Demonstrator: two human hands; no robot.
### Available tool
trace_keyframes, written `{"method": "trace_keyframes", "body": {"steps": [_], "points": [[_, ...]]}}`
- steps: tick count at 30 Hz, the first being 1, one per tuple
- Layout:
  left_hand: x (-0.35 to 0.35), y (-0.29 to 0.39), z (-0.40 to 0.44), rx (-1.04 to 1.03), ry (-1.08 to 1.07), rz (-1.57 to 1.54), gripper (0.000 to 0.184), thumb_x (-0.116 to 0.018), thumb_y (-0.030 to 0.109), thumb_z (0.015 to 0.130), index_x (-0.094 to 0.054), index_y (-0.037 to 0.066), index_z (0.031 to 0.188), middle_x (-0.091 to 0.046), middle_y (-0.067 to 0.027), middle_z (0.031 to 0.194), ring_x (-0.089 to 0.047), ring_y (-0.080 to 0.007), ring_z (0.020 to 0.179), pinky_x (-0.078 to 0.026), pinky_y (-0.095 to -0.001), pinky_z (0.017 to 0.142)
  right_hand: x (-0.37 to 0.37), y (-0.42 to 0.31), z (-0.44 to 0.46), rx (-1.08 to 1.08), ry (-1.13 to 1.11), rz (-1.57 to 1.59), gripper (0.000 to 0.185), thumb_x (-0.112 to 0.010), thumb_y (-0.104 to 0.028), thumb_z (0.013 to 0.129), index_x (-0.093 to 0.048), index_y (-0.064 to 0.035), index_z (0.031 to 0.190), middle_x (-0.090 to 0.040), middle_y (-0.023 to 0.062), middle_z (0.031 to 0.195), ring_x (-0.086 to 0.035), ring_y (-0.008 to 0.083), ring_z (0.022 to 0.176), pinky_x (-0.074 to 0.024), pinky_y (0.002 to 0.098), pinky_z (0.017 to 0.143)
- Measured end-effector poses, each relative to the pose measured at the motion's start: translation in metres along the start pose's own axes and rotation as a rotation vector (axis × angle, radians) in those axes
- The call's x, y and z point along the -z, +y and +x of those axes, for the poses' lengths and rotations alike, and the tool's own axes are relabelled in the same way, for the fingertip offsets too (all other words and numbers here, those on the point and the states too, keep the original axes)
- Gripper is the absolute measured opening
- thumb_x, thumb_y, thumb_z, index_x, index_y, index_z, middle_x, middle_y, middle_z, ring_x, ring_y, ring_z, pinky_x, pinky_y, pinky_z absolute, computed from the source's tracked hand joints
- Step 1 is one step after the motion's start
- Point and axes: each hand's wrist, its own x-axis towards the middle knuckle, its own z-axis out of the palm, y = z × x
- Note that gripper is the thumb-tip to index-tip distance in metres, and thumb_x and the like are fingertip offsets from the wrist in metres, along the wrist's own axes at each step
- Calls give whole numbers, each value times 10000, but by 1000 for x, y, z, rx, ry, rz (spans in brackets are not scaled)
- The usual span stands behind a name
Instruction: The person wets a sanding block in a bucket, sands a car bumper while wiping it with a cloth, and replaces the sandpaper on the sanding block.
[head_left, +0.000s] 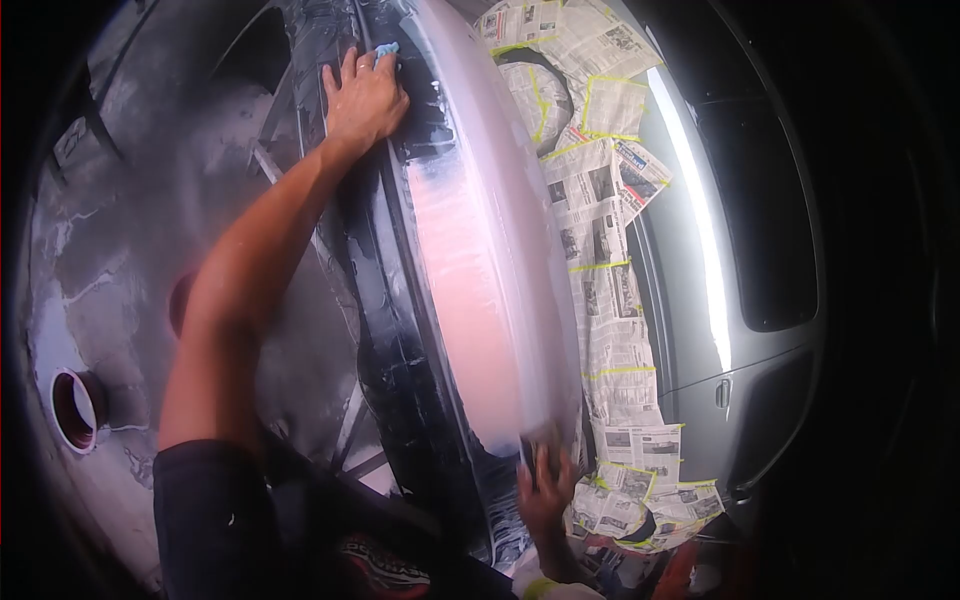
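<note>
A long car bumper [475, 300] runs up the middle of the view, with pink and whitish patches on its dark surface and pale wet smears. At its upper end, my left hand [365, 100] bends its fingers over the dark edge. A crumpled light-blue cloth [387, 50] sticks out beside the thumb, mostly hidden by the hand. Low on the bumper, my right hand [547, 485] presses with bent fingers against the side face near the end of the pink patch. Something dark and flat is under those fingertips, too blurred and covered to name.
To the right stands a silver car [690, 260], its near side masked with newspaper [610, 300] and yellow-green tape. Metal stand bars [350, 425] show beneath the bumper. A reddish round container [78, 410] sits on the stained, wet floor [130, 250] at left.
</note>
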Motion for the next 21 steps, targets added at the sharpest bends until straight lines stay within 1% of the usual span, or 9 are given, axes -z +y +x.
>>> {"method": "trace_keyframes", "body": {"steps": [1,4,5,10,11,13,17,19,21], "points": [[2,2,1,-8,14,4,577,-584,261,893,-480,55,1422,-465,-217,1473,-295,-423,1465,-195,-671,1167,1,20,-56,-15,25,-47,443,-733,-205,873,-664,-62,1287,-539,302,1255,-562,480,1122,-473,560,940],[6,3,0,14,-79,57,639,-605,260,875,-423,99,1467,-451,-177,1484,-288,-395,1472,-184,-642,1187,1,29,-54,63,25,22,445,-742,-181,853,-667,-50,1273,-533,311,1253,-562,478,1115,-471,571,937],[3,2,-2,-9,5,-36,598,-623,229,867,-482,25,1411,-463,-225,1456,-305,-429,1452,-191,-654,1178,0,19,-6,125,15,5,449,-744,-174,848,-667,-55,1274,-534,314,1243,-563,478,1103,-473,564,931],[13,4,0,14,-46,-82,609,-626,235,859,-486,17,1410,-448,-233,1466,-279,-426,1465,-174,-646,1189,-67,-98,360,448,193,131,437,-699,-222,869,-656,-70,1276,-591,269,1163,-567,430,1040,-482,503,891],[13,-2,4,11,-40,-71,609,-626,235,859,-486,17,1410,-448,-233,1466,-279,-426,1465,-174,-646,1189,-70,-134,420,383,104,96,385,-656,-243,888,-659,-73,1234,-628,256,1077,-583,418,1028,-477,505,884],[7,2,2,21,-21,-108,600,-617,233,869,-482,18,1413,-449,-235,1468,-283,-425,1465,-175,-650,1186,-94,-167,503,456,193,143,285,-638,-215,884,-666,-86,1137,-665,223,907,-602,411,940,-467,501,883],[4,-2,3,-24,-40,-18,610,-619,240,888,-449,40,1439,-455,-216,1472,-283,-421,1466,-196,-656,1176,-75,-133,434,395,162,182,361,-669,-243,876,-658,-85,1201,-643,245,1033,-585,420,984,-466,489,899],[1,-10,4,-81,-68,34,640,-626,232,891,-405,56,1466,-455,-208,1472,-278,-416,1471,-205,-645,1179,-48,-82,297,349,186,176,473,-729,-221,845,-647,-116,1299,-607,244,1139,-565,416,1023,-472,470,911],[-12,-21,4,-151,-81,54,668,-627,211,890,-367,63,1487,-438,-205,1488,-272,-412,1476,-207,-633,1183,-12,-41,156,212,197,111,471,-789,-155,796,-689,-112,1254,-601,227,1160,-593,389,1003,-491,450,886]]}}
